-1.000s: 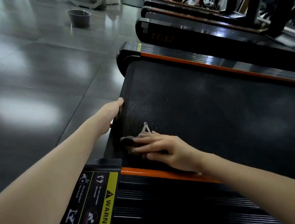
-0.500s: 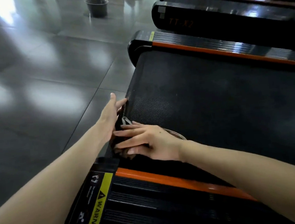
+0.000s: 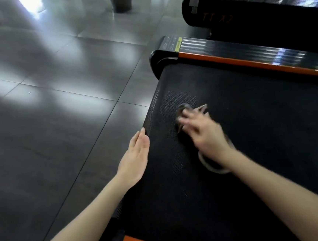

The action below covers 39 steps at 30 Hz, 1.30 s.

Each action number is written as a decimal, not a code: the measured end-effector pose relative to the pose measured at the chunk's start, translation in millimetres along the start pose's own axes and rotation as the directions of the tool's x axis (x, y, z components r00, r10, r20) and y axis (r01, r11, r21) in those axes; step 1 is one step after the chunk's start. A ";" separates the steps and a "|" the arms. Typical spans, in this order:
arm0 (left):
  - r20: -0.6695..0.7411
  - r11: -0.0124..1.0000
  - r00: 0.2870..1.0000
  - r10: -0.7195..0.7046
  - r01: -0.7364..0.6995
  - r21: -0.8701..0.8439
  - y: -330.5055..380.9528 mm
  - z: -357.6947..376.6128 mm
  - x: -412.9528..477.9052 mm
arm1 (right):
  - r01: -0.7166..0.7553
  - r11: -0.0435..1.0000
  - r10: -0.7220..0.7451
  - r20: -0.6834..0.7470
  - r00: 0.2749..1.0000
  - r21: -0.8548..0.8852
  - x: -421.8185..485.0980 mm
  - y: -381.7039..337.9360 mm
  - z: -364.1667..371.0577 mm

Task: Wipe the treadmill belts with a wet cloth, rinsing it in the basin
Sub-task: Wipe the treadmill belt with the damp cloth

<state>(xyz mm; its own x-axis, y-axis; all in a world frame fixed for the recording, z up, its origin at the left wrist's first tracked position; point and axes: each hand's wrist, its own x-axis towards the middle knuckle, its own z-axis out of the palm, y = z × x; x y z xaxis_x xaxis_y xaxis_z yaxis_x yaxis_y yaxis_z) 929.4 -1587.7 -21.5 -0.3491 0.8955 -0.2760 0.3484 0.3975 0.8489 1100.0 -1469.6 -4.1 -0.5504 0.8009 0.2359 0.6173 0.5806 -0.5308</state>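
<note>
Two hands are showing | left hand (image 3: 136,158) is lying flat, fingers together, at treadmill belt (image 3: 251,131) edge | right hand (image 3: 205,135), blurred, is pressing spread fingers on grey cloth (image 3: 184,108), mostly hidden, mid-belt | basin (image 3: 120,0) is standing far off at frame top

We look from head height, forward and down, close over the treadmill belt (image 3: 261,140), with floor (image 3: 48,120) on our left.

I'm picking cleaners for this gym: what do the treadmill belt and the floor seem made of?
Treadmill belt: likely black rubber or PVC, matte; a fine dimpled texture shows near its left edge. Floor: looks like large polished tiles, dark grey, glossy; straight joint lines and bright reflections show.
</note>
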 end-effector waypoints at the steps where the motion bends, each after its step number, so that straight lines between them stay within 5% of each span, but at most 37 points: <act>1: -0.005 1.000 1.000 0.003 -0.003 0.013 0.5 0.4 0.2 | 0.127 0.992 -0.127 0.056 0.990 -0.005 -15.7 -10.1 9.5; 4: -0.010 0.996 1.000 -0.002 0.003 0.090 0.1 1.6 1.7 | 0.241 0.970 -0.241 0.102 0.965 0.017 5.8 1.8 11.4; 11: -0.029 0.983 1.000 -0.010 0.015 0.182 -3.5 1.3 3.6 | -0.101 0.988 0.096 -0.047 0.994 -0.114 132.5 25.3 29.4; 15: -0.037 0.985 0.999 -0.018 0.024 0.171 -2.5 1.0 4.2 | 0.125 0.992 -0.127 0.076 0.989 0.032 72.3 1.7 23.5; 19: -0.043 0.984 0.999 -0.002 0.010 0.177 -1.0 0.6 4.9 | 0.339 0.938 -0.347 0.230 0.909 0.078 53.9 3.1 16.4; 22: -0.023 0.989 1.000 -0.015 0.018 0.148 -4.7 0.3 5.4 | 0.084 0.996 -0.083 0.084 0.993 -0.009 108.6 45.1 -3.0; 26: -0.017 0.991 1.000 -0.005 0.008 0.134 -4.7 0.7 3.6 | -0.278 0.949 0.263 -0.110 0.958 -0.149 91.3 115.1 -62.3; 32: -0.020 0.900 0.998 -0.059 0.062 0.431 18.1 1.6 24.4 | -0.392 0.904 0.349 -0.234 0.908 -0.172 26.5 140.0 -82.5; 39: -0.083 0.856 0.995 0.051 -0.001 0.516 63.7 30.2 120.4 | -0.516 0.851 0.433 -0.425 0.795 -0.100 75.9 156.6 -70.9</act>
<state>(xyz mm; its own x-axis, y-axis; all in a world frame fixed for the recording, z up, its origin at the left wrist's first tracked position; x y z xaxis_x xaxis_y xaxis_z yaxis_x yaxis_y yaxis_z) 935.9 -1448.5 -14.3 -0.4022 0.8949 -0.1935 0.7477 0.4430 0.4946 1194.8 -1307.5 -11.6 0.0684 0.9504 0.3034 0.8653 0.0949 -0.4922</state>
